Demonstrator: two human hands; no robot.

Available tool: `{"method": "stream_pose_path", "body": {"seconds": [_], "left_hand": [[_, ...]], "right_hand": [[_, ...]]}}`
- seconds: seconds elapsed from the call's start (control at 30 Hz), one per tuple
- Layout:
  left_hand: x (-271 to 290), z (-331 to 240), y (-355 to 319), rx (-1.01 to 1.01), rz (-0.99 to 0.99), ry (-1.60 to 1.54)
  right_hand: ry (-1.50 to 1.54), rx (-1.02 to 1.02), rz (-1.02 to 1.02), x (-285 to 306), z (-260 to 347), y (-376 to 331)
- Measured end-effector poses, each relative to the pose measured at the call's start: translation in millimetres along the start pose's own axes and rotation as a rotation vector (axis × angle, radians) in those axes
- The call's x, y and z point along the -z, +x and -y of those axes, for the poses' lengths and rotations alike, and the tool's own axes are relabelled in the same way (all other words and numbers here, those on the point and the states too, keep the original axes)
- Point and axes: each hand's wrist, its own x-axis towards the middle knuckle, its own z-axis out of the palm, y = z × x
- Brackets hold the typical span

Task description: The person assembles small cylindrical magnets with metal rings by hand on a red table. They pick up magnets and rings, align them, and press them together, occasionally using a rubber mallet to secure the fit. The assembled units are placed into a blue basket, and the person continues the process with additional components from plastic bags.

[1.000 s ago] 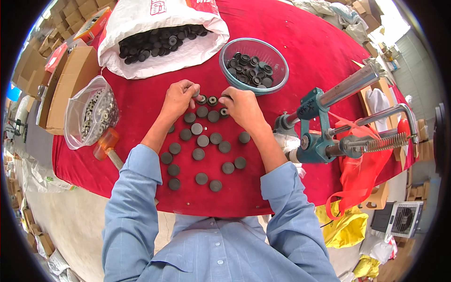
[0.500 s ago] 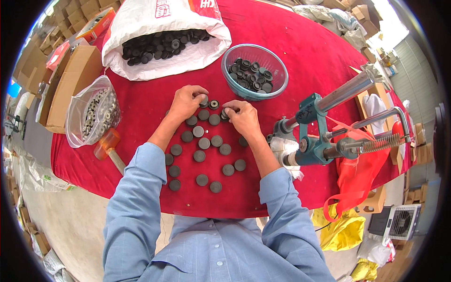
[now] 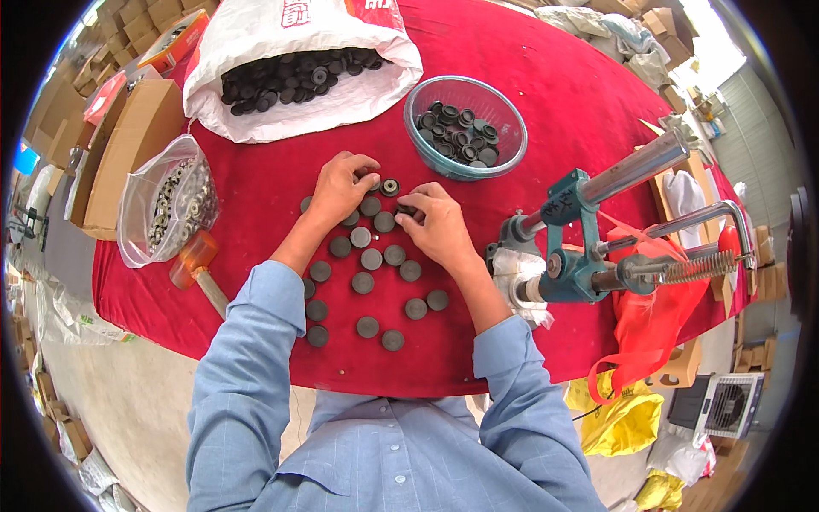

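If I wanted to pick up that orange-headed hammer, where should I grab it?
Probably by its pale handle, from above and from the near edge of the table. The handle is slim and slants toward that edge, while the bulky orange head sits close to the clear bag of metal parts. The left sleeve hides the handle's lower end.

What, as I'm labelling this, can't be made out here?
All in the head view:
Dark piece at the right hand: full shape, covered by its fingers.
Piece at the left hand: whether gripped or only touched; fingers hide it.
Hammer: handle's end, hidden by the left sleeve.
White sack: far end, cut off by the upper edge.
Metal parts in the clear bag: too small to count.
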Motion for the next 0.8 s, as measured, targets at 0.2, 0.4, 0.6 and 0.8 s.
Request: {"method": "stream_pose_path", "body": {"seconds": [0.2, 0.4, 0.6, 0.8], "left_hand": [[7.2, -9.9, -14.2, -0.237, -0.042, 0.221], [17.7, -20.8, -34.7, -0.249, 0.114, 0.352], [19.6, -19.8, -46.2, -0.237, 0.171, 0.437], [18.4, -19.6, -50.6, -0.258, 0.170, 0.509]], "right_hand": [[-0.211, 0.204, -0.084, -6.2, -11.2, -7.3], [-0.475, 0.353, -0.091, -11.2, -8.5, -18.4], [-0.624, 0.371, -0.078, -15.3, -1.2, -32.4], [-0.805, 0.312, -0.001, -15.6, 5.3, -46.2]]}}
